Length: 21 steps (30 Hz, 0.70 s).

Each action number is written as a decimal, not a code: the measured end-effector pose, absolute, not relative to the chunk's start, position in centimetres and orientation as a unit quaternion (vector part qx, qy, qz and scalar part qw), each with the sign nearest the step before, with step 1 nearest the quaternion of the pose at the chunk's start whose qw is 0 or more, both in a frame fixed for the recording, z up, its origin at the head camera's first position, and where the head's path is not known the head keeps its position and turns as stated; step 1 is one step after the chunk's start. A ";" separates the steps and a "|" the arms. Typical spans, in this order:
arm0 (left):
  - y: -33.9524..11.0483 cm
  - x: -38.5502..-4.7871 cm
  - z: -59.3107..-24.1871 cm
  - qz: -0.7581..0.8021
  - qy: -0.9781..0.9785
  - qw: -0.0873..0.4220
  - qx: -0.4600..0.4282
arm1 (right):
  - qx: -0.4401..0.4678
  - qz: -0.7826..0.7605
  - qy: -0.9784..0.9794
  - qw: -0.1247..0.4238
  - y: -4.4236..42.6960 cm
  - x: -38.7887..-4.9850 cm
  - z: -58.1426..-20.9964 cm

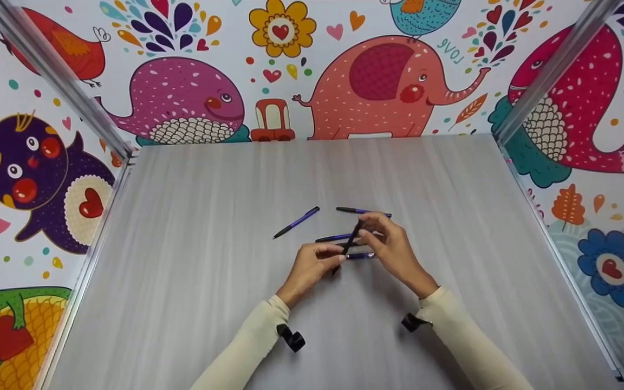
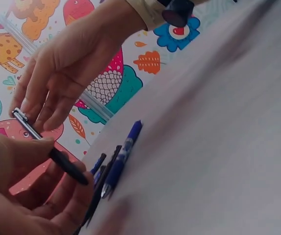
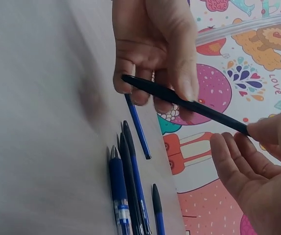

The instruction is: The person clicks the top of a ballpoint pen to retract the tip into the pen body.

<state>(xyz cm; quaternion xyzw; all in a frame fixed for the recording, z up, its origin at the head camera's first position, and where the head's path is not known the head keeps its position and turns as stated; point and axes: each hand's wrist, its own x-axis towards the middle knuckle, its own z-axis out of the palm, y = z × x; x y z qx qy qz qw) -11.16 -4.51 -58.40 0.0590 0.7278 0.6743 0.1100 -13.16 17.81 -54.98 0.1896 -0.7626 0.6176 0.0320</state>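
A slim black pen (image 1: 352, 238) is held slantwise above the table between both hands. My left hand (image 1: 312, 265) pinches its lower part between thumb and fingers, and the tapered end (image 2: 71, 169) sticks out past them. At the upper end, my right hand (image 1: 396, 249) pinches the pen with thumb and fingertips; the clip (image 2: 20, 113) shows there in the left wrist view. Beneath the hands lie a blue pen with a patterned grip (image 3: 116, 176), a black pen (image 3: 126, 166) and a blue pen with a black tip (image 1: 333, 238), close together and partly hidden in the head view.
Farther back on the grey wood-grain table (image 1: 198, 216) lie a blue pen (image 1: 296, 222) to the left and another dark-tipped blue pen (image 1: 361, 210) behind the right hand. Cartoon-printed walls (image 1: 193, 97) and metal frame posts (image 1: 63, 76) enclose the table.
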 end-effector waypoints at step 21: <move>-5.9 -10.9 -58.6 0.557 0.816 0.072 0.138 | 0.136 0.596 -0.792 0.019 20.5 -11.7 -56.6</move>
